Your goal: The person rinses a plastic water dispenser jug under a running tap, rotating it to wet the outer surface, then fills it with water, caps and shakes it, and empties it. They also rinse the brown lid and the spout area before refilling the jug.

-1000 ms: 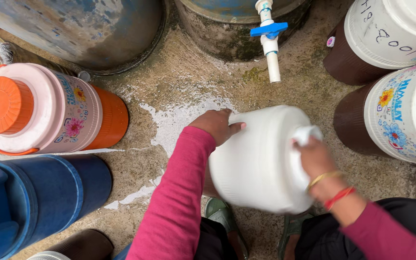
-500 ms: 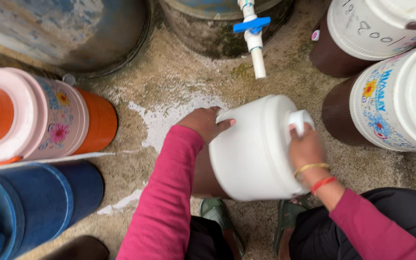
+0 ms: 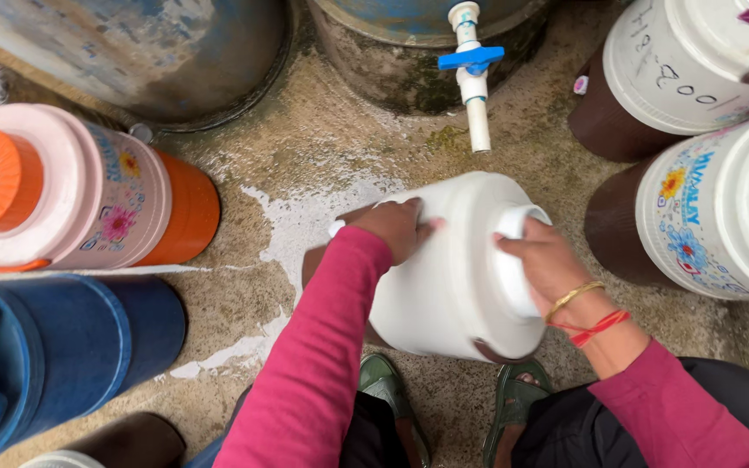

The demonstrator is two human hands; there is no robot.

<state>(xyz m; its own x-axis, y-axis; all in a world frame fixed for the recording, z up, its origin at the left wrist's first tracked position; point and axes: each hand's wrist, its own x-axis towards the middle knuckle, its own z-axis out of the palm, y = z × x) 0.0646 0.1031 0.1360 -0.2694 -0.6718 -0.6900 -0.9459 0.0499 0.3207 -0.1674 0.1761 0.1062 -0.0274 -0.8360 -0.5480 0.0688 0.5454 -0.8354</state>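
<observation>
A white water jug with a brown base (image 3: pixel 452 286) stands on the wet concrete ground just in front of my feet. My left hand (image 3: pixel 396 227) presses flat against the jug's left shoulder. My right hand (image 3: pixel 546 260) grips the round white lid (image 3: pixel 513 260) on top of the jug. A white tap with a blue handle (image 3: pixel 474 74) hangs just beyond the jug, coming out of a large barrel (image 3: pixel 409 43). No water runs from it.
An orange and pink flowered jug (image 3: pixel 71 195) stands at the left, a blue container (image 3: pixel 45 355) below it. Two brown and white jugs (image 3: pixel 695 69) (image 3: pixel 713 217) stand at the right. A grey barrel (image 3: pixel 132 52) sits at the upper left. My green sandals (image 3: pixel 513 390) are below the jug.
The jug has come more upright under the tap. My right hand has shifted from the jug's side onto the lid, and my left hand has slid up onto the shoulder.
</observation>
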